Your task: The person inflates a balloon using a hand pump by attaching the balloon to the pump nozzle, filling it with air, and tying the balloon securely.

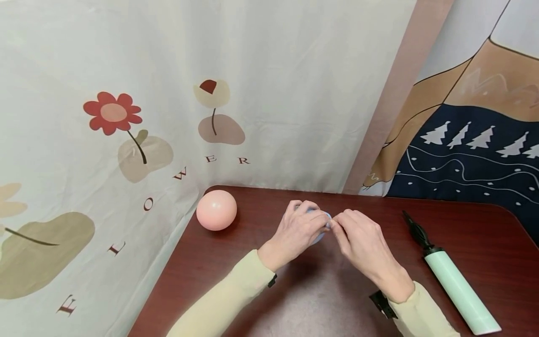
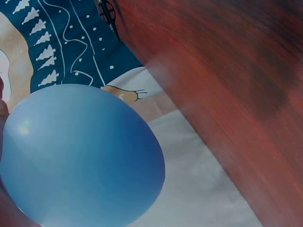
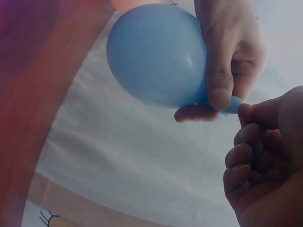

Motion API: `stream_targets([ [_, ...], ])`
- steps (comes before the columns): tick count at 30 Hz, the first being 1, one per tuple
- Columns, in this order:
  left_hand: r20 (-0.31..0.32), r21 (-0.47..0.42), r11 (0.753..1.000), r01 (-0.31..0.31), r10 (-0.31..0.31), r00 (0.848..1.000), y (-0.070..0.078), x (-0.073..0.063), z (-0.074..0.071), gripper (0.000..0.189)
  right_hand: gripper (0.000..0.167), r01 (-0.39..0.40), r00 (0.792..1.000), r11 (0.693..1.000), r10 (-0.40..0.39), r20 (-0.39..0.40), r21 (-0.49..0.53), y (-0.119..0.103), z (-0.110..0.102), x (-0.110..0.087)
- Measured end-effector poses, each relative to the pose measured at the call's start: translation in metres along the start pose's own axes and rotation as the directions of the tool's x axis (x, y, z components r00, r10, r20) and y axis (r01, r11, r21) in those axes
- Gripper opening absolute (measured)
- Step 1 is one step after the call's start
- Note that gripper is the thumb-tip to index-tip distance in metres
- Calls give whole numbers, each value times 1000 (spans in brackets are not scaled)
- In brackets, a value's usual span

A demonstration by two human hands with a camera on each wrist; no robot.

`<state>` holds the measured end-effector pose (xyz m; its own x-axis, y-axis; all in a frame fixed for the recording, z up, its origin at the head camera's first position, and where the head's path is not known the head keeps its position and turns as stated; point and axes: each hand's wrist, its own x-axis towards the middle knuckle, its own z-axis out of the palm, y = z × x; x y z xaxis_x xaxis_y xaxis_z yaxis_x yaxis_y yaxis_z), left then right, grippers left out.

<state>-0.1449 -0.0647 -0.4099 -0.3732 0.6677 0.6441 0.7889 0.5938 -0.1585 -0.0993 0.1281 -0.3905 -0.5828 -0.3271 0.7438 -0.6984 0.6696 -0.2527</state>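
Note:
A blue inflated balloon (image 3: 154,56) is held over the table between both hands; in the left wrist view the balloon (image 2: 85,156) fills the lower left. My left hand (image 1: 292,229) pinches its neck between thumb and fingers, and in the head view it hides most of the balloon. With thumb and forefinger, my right hand (image 1: 365,243) pinches the end of the neck. In the right wrist view the left hand (image 3: 227,61) lies along the balloon's side, while the right hand (image 3: 270,156) has its other fingers curled in.
A pink inflated balloon (image 1: 216,210) rests on the table's far left corner. On the right lies a mint green hand pump (image 1: 461,290) with a black nozzle. The dark red table (image 1: 202,290) backs onto a printed curtain (image 1: 294,93).

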Motion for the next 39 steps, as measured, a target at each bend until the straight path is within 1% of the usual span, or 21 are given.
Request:
stream_targets([
  [2,2,-8,1000,3,-3,1000,0,0,0,13,13,2,1000,1000,-2,7,-7,1,-1,1],
  [9,31,-54,998,23,-21,999,1,-4,1,10,13,-7,999,999,9,51,-41,4,-3,3],
  [13,25,-76,997,24,-23,999,0,-6,2,11,13,0,998,999,2,67,-36,5,-3,4],
  [16,15,-119,992,39,-37,999,0,-7,2,10,13,16,997,1000,-15,78,-18,6,-3,6],
  [18,26,-187,980,75,-71,997,0,-7,1,10,13,-2,996,1000,2,85,0,7,-5,7],
  [19,37,-234,967,100,-94,995,0,-7,1,9,12,-22,996,1000,22,83,7,8,-6,8],
  [20,53,-294,946,139,-129,990,0,-7,1,9,11,-46,996,999,45,76,13,9,-7,8],
  [21,75,-361,914,184,-168,983,0,-8,0,9,10,-76,995,997,74,68,18,10,-8,8],
  [22,102,-438,868,235,-211,972,-1,-8,-1,10,8,-106,993,994,104,60,25,11,-10,8],
  [23,130,-517,807,285,-255,958,-1,-9,-1,12,7,-137,989,990,135,53,35,12,-11,7],
  [24,163,-602,727,330,-293,942,-1,-9,-2,13,6,-158,987,986,156,48,48,13,-12,7],
  [26,237,-747,530,400,-350,906,-3,-9,-4,17,9,-186,982,977,182,55,100,14,-11,4],
  [27,272,-801,428,418,-361,892,-3,-9,-5,19,12,-196,980,971,188,70,133,13,-11,3],
  [28,303,-841,333,426,-363,881,-4,-9,-6,21,15,-204,978,963,191,85,175,13,-10,2],
  [29,329,-868,249,430,-359,873,-5,-9,-7,22,19,-210,976,953,191,102,220,12,-9,1],
  [30,352,-886,176,430,-351,868,-5,-9,-8,24,24,-217,974,940,192,118,264,11,-8,0],
  [31,369,-894,124,430,-339,865,-6,-9,-8,26,28,-225,972,926,193,133,304,11,-7,-1],
  [33,394,-901,57,431,-311,865,-7,-10,-10,30,32,-244,967,900,198,160,362,9,-6,-1],
  [34,405,-900,38,435,-297,864,-7,-11,-10,32,33,-254,964,887,200,174,387,8,-6,-1],
  [36,428,-893,16,449,-273,861,-7,-11,-11,36,32,-270,959,866,201,200,422,7,-6,-1],
  [39,461,-879,9,476,-236,856,-7,-13,-12,37,29,-285,953,844,198,229,455,7,-6,0],
])
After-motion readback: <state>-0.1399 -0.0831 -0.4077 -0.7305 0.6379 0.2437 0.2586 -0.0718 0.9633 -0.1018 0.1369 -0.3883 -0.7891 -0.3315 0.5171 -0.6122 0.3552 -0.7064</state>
